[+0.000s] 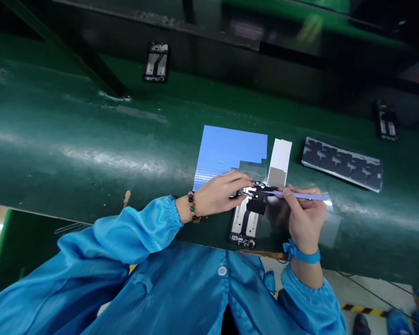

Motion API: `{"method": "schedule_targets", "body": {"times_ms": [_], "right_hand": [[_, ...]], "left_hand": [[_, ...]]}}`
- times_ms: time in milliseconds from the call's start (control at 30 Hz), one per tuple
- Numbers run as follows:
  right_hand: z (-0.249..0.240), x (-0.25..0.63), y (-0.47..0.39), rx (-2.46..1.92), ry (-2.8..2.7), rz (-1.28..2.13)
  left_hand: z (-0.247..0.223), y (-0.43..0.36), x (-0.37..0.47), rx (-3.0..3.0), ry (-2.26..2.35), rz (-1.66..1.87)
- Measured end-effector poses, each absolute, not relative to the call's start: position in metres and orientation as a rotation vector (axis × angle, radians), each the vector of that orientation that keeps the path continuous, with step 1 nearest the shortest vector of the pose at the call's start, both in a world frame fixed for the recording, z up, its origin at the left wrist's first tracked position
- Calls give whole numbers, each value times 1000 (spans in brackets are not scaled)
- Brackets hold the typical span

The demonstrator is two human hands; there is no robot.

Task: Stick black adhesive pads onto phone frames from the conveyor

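Observation:
An opened phone body lies near the table's front edge, its inner parts showing. My left hand, with a beaded bracelet at the wrist, has its fingers closed round the upper end of the phone, by a small metallic part. In my right hand a thin pale-blue strip is pinched, its tip pointing left to a black piece on the phone. A blue sheet lies behind my left hand, and a white strip sits to its right.
A tray of black pieces lies at the right. Further back are two more opened phones, one at the left and one at the far right. A dark green post stands at the back left. Clear film lies by my right hand.

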State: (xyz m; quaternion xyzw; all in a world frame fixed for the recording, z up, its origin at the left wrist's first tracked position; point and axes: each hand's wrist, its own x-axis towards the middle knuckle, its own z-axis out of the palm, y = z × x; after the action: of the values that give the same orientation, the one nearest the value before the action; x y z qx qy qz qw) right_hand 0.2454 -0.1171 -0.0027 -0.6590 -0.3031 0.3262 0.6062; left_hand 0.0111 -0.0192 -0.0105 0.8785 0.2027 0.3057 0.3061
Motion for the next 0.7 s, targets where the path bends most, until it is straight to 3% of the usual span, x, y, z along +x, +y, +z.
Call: {"method": "schedule_targets", "body": {"times_ms": [700], "right_hand": [[-2, 241, -114, -1564, -714, 792]], "left_hand": [[-8, -19, 10, 2260, 546, 754]]}}
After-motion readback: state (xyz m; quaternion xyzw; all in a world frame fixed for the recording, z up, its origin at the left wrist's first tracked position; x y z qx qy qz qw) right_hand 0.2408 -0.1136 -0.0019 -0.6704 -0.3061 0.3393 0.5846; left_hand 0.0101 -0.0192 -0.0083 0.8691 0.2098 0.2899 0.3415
